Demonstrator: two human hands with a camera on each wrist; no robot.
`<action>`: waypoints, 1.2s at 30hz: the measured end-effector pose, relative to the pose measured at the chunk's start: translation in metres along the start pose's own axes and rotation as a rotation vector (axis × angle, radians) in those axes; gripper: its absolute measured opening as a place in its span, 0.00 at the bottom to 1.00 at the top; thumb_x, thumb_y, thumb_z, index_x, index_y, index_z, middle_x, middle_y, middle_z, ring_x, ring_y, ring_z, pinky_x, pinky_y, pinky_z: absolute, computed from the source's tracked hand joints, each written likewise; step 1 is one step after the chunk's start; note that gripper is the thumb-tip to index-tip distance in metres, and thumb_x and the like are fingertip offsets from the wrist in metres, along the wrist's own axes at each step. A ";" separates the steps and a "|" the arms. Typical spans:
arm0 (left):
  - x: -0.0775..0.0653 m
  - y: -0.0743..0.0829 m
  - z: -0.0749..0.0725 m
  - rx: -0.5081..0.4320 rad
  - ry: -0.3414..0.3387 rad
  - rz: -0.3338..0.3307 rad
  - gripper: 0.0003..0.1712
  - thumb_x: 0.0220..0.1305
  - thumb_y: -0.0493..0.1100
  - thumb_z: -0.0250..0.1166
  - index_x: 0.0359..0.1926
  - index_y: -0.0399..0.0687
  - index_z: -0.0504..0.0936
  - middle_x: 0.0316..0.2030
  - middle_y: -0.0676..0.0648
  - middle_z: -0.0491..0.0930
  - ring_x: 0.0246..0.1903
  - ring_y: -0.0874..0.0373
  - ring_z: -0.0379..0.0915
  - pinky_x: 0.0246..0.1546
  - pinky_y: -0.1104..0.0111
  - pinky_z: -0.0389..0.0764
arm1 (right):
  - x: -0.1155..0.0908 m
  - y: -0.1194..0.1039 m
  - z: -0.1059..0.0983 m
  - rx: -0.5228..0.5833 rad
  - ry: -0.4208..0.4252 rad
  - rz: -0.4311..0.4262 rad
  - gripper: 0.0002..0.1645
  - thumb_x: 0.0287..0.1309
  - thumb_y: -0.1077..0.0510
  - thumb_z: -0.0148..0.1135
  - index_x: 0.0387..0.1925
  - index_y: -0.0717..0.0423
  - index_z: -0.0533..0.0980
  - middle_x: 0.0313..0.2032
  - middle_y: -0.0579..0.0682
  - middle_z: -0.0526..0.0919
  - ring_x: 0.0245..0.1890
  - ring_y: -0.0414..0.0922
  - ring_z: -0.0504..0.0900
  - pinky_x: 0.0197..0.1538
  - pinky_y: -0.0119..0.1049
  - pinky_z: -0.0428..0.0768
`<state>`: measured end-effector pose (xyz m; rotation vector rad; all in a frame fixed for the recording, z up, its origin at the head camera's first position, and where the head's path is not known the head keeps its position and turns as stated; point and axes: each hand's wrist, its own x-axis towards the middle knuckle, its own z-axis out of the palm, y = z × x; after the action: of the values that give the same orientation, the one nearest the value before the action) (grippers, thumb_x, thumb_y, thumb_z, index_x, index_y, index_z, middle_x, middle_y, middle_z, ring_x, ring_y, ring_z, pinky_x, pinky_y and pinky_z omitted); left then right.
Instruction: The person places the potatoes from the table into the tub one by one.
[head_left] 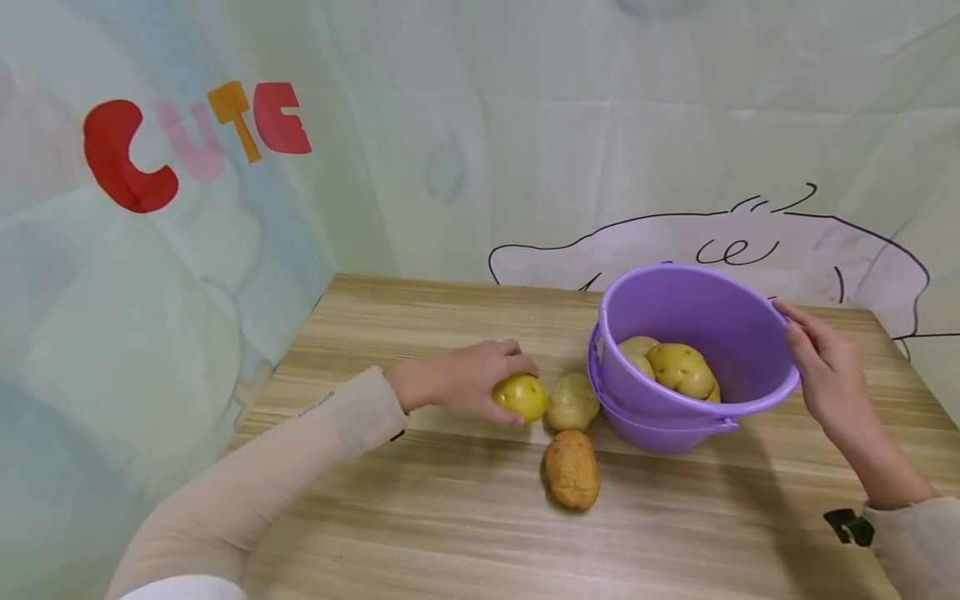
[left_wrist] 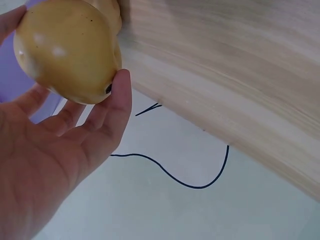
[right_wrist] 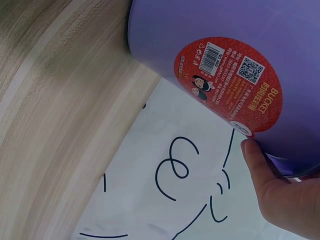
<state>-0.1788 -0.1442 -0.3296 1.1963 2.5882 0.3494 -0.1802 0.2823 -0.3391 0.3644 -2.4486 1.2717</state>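
Note:
My left hand (head_left: 472, 379) holds a shiny yellow potato (head_left: 522, 398) above the table's left-middle part; the left wrist view shows this potato (left_wrist: 70, 50) between thumb and fingertips. Right beside it is a paler potato (head_left: 573, 402), close against the bucket. A brownish, wrinkled potato (head_left: 572, 469) lies nearer to me. The purple bucket (head_left: 652, 412) leans to the left, its mouth turned toward me, with several potatoes (head_left: 681, 369) inside. On the far right of its rim, my right hand (head_left: 832, 379) grips with thumb and fingers. A red label (right_wrist: 225, 82) shows on the bucket's side.
The wood-grain table (head_left: 420, 517) ends at the back against a pale printed cloth (head_left: 420, 150) with a line drawing. Colourful letters (head_left: 135, 158) mark the cloth at the left. The bucket's handle (head_left: 594, 362) hangs down along its left side.

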 end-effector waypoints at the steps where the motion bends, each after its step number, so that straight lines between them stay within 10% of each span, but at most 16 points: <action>1: 0.001 0.000 -0.002 0.000 0.000 0.002 0.34 0.60 0.57 0.71 0.62 0.45 0.75 0.50 0.44 0.73 0.44 0.58 0.71 0.46 0.68 0.76 | 0.000 0.000 0.000 0.000 -0.002 0.001 0.26 0.77 0.57 0.45 0.68 0.68 0.67 0.51 0.27 0.74 0.44 0.23 0.72 0.43 0.12 0.69; 36: 0.017 0.014 -0.052 -0.007 0.130 0.072 0.34 0.61 0.54 0.69 0.63 0.41 0.74 0.51 0.44 0.73 0.46 0.57 0.70 0.46 0.71 0.75 | 0.001 0.000 -0.001 -0.011 -0.016 0.009 0.26 0.77 0.56 0.44 0.68 0.67 0.67 0.52 0.30 0.74 0.43 0.24 0.72 0.42 0.13 0.69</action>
<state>-0.1970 -0.1281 -0.2792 1.3076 2.6550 0.4650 -0.1806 0.2834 -0.3383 0.3631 -2.4723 1.2627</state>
